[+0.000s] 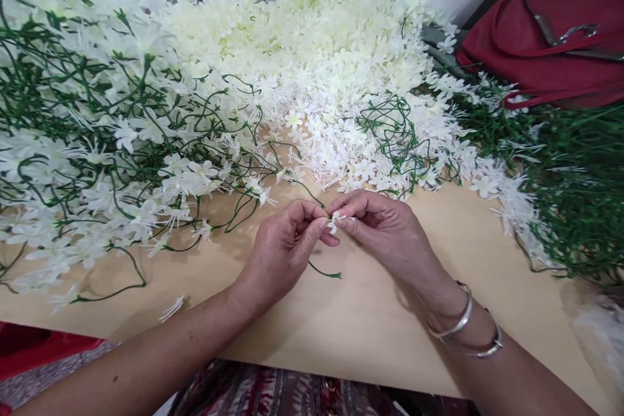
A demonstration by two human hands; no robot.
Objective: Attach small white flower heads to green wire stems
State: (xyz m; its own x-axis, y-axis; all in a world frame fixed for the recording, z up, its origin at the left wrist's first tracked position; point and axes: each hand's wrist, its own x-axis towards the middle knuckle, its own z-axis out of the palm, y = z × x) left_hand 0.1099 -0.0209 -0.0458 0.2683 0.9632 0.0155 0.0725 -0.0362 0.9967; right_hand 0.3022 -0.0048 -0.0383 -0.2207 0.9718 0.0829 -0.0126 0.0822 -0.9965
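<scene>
My left hand is pinched shut on a thin green plastic stem that curves down below the fingers. My right hand, with silver bangles on its wrist, pinches a small white artificial flower right at the left fingertips. Both hands meet above the tan table, near its middle. The stem's upper end is hidden between the fingers.
A big heap of loose white flower heads lies behind the hands. Green stems with flowers attached spread across the left. Bare green stems pile up on the right, below a red bag. One stray flower lies front left.
</scene>
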